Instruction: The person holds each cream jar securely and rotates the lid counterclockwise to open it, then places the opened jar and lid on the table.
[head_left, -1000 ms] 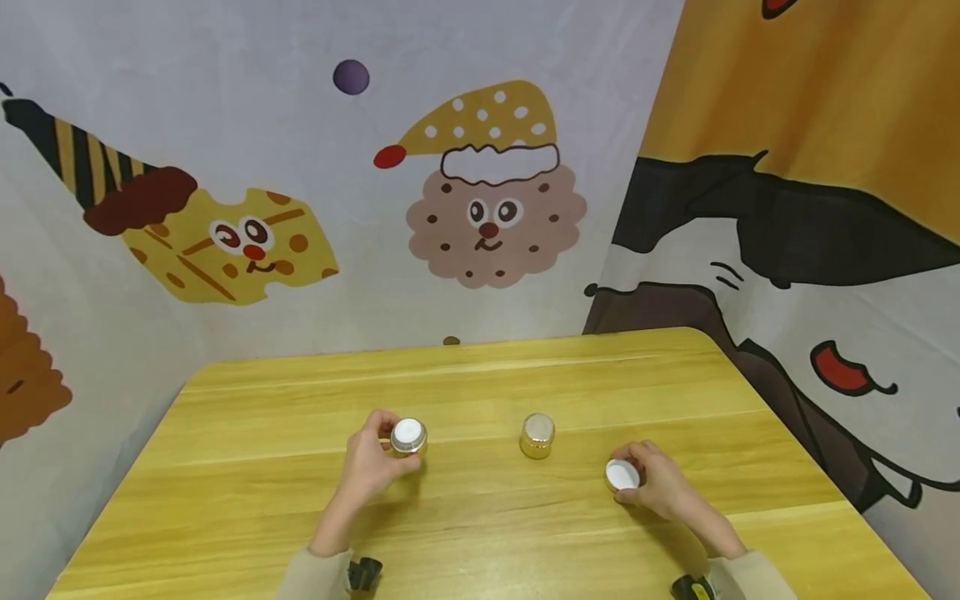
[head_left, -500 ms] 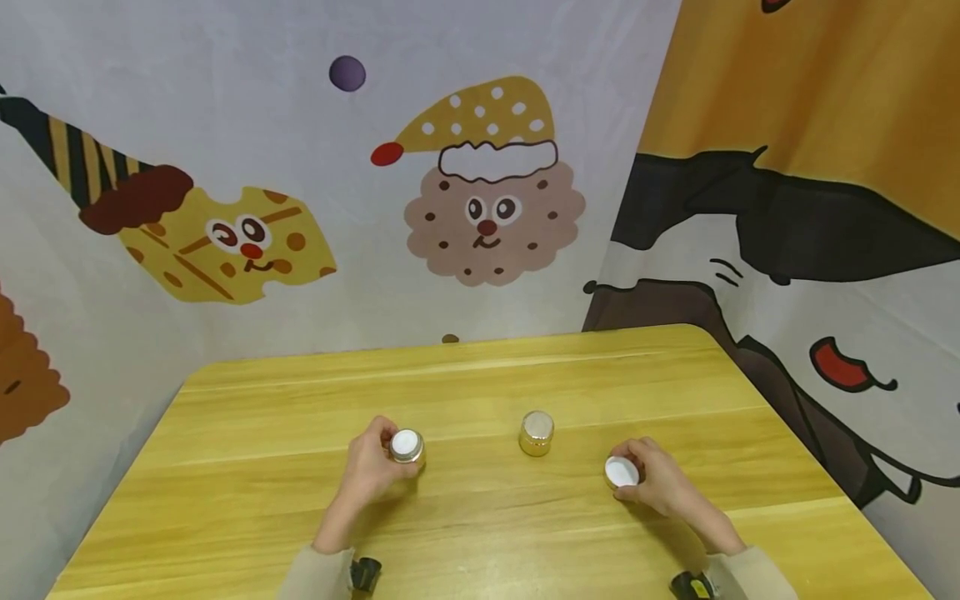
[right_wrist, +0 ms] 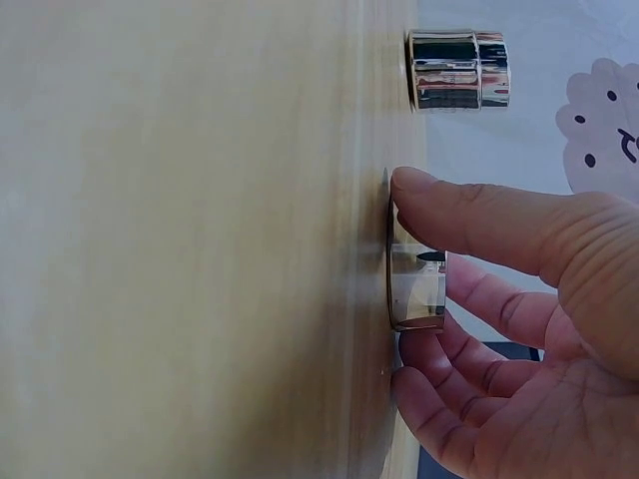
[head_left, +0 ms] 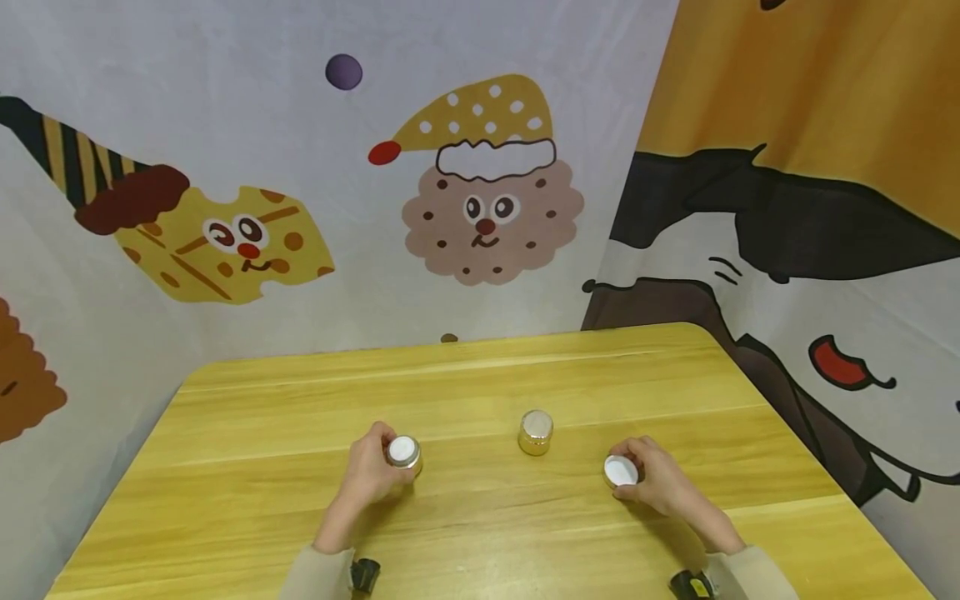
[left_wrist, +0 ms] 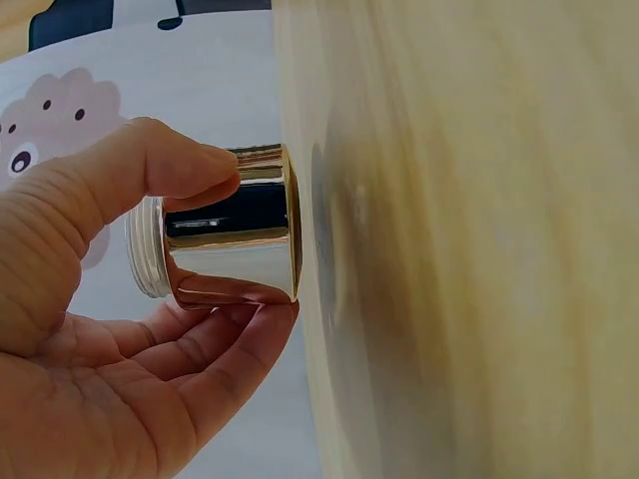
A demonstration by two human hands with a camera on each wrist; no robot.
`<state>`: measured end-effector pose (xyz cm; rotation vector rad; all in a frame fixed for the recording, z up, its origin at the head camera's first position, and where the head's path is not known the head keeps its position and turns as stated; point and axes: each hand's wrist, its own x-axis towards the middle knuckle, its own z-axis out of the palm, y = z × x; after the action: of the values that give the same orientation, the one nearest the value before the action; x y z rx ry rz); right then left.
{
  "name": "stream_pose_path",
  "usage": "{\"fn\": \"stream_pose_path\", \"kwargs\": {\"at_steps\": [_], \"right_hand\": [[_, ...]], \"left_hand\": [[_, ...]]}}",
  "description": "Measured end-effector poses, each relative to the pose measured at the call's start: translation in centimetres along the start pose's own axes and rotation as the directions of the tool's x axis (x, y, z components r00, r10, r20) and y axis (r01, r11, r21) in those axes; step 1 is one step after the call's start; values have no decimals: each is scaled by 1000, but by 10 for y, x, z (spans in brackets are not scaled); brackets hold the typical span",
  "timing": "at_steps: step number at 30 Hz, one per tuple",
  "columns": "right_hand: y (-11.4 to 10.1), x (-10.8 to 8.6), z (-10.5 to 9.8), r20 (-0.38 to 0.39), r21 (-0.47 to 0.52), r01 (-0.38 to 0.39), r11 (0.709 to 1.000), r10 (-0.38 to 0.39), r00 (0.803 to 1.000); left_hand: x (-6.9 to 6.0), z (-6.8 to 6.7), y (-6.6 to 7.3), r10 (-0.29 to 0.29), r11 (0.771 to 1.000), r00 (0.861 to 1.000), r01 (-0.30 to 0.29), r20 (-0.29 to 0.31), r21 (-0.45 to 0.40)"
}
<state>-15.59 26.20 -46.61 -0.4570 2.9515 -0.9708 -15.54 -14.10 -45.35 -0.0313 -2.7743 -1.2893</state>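
My left hand grips a lidless gold jar between thumb and fingers at the left of the table. The jar is upright with a white top inside its mouth; its threaded neck shows in the left wrist view. Its base is close to the tabletop, with a thin gap visible there. At the right, my right hand pinches a round gold lid, its white inside facing up. The lid lies flat at the table surface. Between the hands stands a second gold jar with its lid on.
The wood-grain table has rounded far corners. Behind it and at both sides hangs a pale cloth printed with cartoon figures. A dark device sits at the left wrist and another dark device at the right.
My left hand has lowered the lidless jar slightly toward the table and the near side. The right hand and its lid have hardly moved, and the closed jar stands where it was.
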Motion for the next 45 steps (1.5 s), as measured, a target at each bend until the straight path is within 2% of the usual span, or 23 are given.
{"fn": "stream_pose_path", "kwargs": {"at_steps": [22,30,34,37,42,45], "right_hand": [[1,0,1,0,6,-13,1000,13,1000],[1,1,1,-5,0,-7,1000,7,1000],[2,0,1,2,2,-7,1000,7,1000],[2,0,1,3,3,-7,1000,7,1000],[2,0,0,2,2,-5,1000,5,1000],[2,0,0,2,2,-4,1000,4,1000]], "left_hand": [[1,0,-4,-35,999,998,34,46,39],[0,-1,-3,-46,998,995,43,85,39],[-1,-2,0,-30,999,994,27,104,31],[-1,0,3,-3,1000,995,3,96,-6],[3,4,6,79,995,996,-77,40,-62],[6,6,8,141,987,990,-141,-7,-78]]}}
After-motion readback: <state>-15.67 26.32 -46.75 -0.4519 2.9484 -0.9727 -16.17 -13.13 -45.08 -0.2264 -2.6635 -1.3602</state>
